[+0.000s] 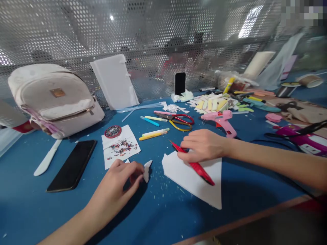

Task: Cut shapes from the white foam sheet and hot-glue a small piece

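Between the thumb and fingers of my left hand (122, 178) is a small white cutout (147, 170), held just above the blue tabletop. My right hand (204, 145) is curled over a red craft knife (201, 172), its thin tip pointing to the far left. Under the knife and hand lies a white sheet (184, 177) with a jagged left edge. Beyond my left hand, a creased white paper (106, 149) carries dark, glittery crumbs and a round red-rimmed piece (112, 131).
Scissors (181, 121), pens (153, 135) and a pink glue gun (221, 120) lie behind my hands. At left are a phone (73, 166), a white plastic knife (47, 158) and a backpack (61, 102). A purple power strip (304, 139) and cables sit at right.
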A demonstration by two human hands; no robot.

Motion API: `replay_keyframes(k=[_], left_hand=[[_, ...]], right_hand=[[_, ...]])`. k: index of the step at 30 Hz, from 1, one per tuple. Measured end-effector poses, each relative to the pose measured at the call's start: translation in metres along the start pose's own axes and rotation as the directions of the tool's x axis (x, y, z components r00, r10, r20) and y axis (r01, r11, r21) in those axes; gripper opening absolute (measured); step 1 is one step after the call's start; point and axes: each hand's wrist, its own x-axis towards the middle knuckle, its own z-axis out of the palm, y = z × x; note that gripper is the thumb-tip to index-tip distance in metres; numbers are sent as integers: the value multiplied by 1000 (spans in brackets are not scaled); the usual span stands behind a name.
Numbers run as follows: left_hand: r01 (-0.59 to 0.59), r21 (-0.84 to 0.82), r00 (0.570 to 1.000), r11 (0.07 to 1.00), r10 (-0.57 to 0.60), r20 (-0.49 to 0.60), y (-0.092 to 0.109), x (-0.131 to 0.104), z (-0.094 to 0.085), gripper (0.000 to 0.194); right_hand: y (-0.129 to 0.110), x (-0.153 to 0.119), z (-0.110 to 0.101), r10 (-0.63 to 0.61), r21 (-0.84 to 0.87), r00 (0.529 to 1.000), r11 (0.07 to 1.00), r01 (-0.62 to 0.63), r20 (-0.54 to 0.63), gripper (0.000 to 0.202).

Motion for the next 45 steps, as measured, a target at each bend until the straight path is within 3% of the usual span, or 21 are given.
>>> replay_keyframes(k=[3,5,8,10,13,17,20,24,27,36,45], left_hand=[[-171,93,984,981,165,64,-2,-11,-9,17],[-277,203,961,939,264,87,-7,-13,-13,17],[-302,316,953,900,288,91,-13,-6,-17,20],[-279,295,960,914,260,101,-15,3,-17,25],[-269,211,958,940,239,156,-15,15,-13,20],[-255,214,964,943,230,136,-12,22,-2,4],[-280,301,959,912,277,52,-12,21,5,19],[-331,330,929,884,367,-53,-13,13,5,20],[-365,330,908,871,411,-81,-14,7,1,15],[-413,314,899,855,438,-13,-23,1,0,21],[-431,335,891,838,454,10,-27,-1,0,22]], right_hand=[[-10,-2,1,189,215,978,963,-165,-92,27],[-22,2,-1,297,350,951,903,-249,-90,35],[-40,16,-5,456,488,888,790,-370,-64,32],[-49,26,-5,529,578,848,705,-412,-41,26],[-53,32,-2,579,666,816,613,-425,-12,21],[-53,30,-1,576,758,816,510,-406,50,10],[-59,29,-3,573,809,815,436,-393,87,13],[-75,31,3,540,848,841,449,-282,-7,9],[-83,36,7,517,824,856,497,-273,-28,18],[-83,42,7,472,741,880,606,-291,-41,21],[-84,52,-2,458,688,889,640,-342,16,16]])
